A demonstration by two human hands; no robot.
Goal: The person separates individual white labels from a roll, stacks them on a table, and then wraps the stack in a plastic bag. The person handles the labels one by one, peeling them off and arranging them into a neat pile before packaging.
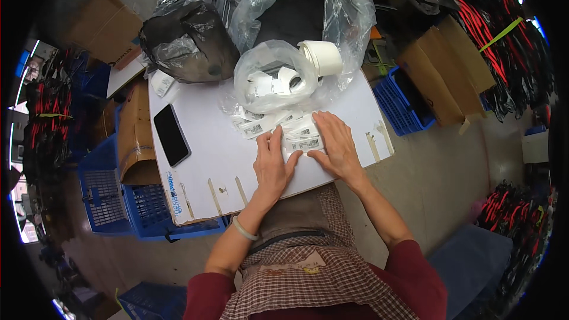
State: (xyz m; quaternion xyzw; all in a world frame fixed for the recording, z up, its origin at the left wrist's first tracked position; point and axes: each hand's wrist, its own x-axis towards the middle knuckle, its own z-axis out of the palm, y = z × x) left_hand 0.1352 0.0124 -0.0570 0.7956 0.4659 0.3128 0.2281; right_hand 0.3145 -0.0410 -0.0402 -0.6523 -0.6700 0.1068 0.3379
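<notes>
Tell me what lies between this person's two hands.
In the head view, small white labels with dark printed bars lie between the left hand and the right hand, over the white tabletop.

Framing a small cluster of white printed labels (306,142) between left hand (272,169) and right hand (340,151) over a white table (207,157). Setting left fingers (275,141) at the cluster's left side and right fingers (335,125) along its right side, with both thumbs (293,162) near its lower edge. Wearing a pale band (244,229) on the left wrist, plus a checked apron (308,287) and dark red sleeves (415,272). Facing a clear plastic bag (252,98) of white labels (265,86) just beyond the cluster, beside a white tub (325,59) and before a larger clear bag (357,21). Working right of a black phone (172,135), with blue crates (105,198) flanking the table.
</notes>
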